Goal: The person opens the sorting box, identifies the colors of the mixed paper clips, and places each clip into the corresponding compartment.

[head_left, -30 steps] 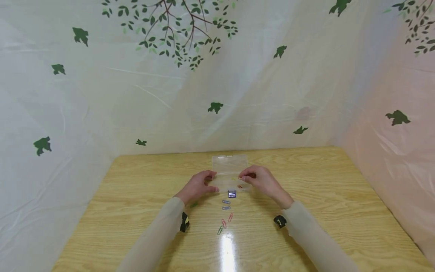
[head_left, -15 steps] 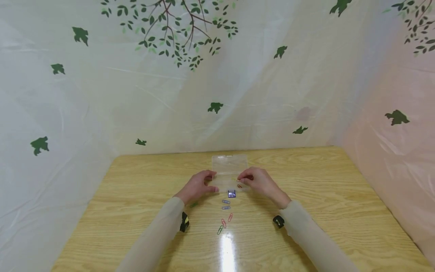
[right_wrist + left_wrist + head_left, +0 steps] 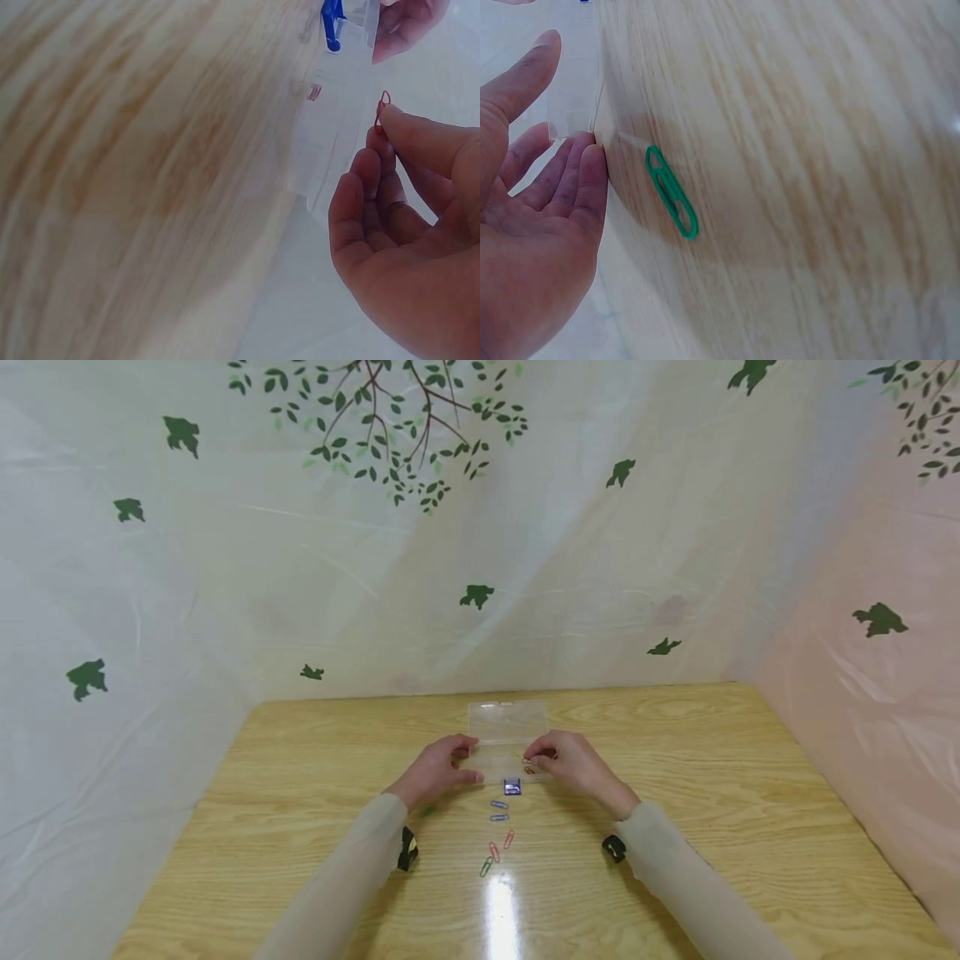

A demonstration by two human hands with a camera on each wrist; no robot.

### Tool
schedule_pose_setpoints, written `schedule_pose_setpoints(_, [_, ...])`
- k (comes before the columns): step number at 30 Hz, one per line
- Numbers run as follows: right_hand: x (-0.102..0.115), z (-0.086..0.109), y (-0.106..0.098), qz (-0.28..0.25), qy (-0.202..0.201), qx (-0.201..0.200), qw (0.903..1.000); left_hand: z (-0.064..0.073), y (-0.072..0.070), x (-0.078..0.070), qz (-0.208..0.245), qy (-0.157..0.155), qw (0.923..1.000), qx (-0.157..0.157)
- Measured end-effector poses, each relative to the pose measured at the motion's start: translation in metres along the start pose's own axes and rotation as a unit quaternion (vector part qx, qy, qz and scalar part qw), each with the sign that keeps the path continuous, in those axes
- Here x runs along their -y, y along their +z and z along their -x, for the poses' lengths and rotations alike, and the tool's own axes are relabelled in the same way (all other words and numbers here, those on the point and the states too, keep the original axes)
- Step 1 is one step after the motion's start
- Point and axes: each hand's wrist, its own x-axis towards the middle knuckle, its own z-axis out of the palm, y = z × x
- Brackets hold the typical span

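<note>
A clear plastic box [image 3: 495,764] stands on the table with its lid [image 3: 508,720] raised at the back. My left hand [image 3: 438,766] holds the box's left end, the thumb at the front and the fingers at the side and back. Between right thumb and forefinger, my right hand [image 3: 573,760] pinches a red paper clip [image 3: 379,112] over the right part of the box. Another reddish paper clip [image 3: 314,92] shows through the box wall below it. A blue latch [image 3: 512,787] sits at the box's front. Beside my left hand lies a green paper clip [image 3: 672,193].
In front of the box, two blue paper clips [image 3: 499,817] lie on the wooden table [image 3: 300,827]. Nearer are two pink paper clips [image 3: 494,852] and a green one [image 3: 486,867]. A pale curtain [image 3: 360,610] with leaf prints rises behind the table.
My right hand has moved slightly left and down, nearer the box's right compartment, with the paper clip still pinched. My left hand stays at the box's left end.
</note>
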Motion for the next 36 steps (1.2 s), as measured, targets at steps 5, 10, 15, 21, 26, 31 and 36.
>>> schedule_pose_setpoints(5, [0.0,0.001,0.001,-0.004,0.016,0.008,0.9998,-0.001,0.001,0.0,0.002,-0.001,1.0,-0.001])
schedule_pose_setpoints(10, [-0.001,0.005,-0.001,-0.01,0.027,0.01,0.9995,-0.002,0.002,0.0,0.001,-0.009,1.0,-0.004])
schedule_pose_setpoints(15, [-0.004,0.011,-0.011,-0.02,0.024,-0.01,0.9995,-0.001,0.002,-0.001,-0.002,-0.007,1.0,-0.004])
schedule_pose_setpoints(21, [-0.008,0.018,-0.022,-0.023,0.027,-0.045,0.9984,0.0,0.002,0.0,-0.001,-0.003,1.0,-0.002])
schedule_pose_setpoints(26, [-0.014,0.02,-0.027,-0.013,0.028,-0.056,0.998,0.0,0.001,0.001,-0.004,0.005,1.0,-0.001])
schedule_pose_setpoints(31, [-0.019,0.021,-0.029,-0.011,0.028,-0.027,0.9992,0.0,0.001,0.001,-0.003,0.007,1.0,0.001])
schedule_pose_setpoints(36, [-0.027,0.017,-0.028,-0.018,0.037,0.025,0.9988,0.0,0.001,0.0,0.004,0.004,1.0,0.001])
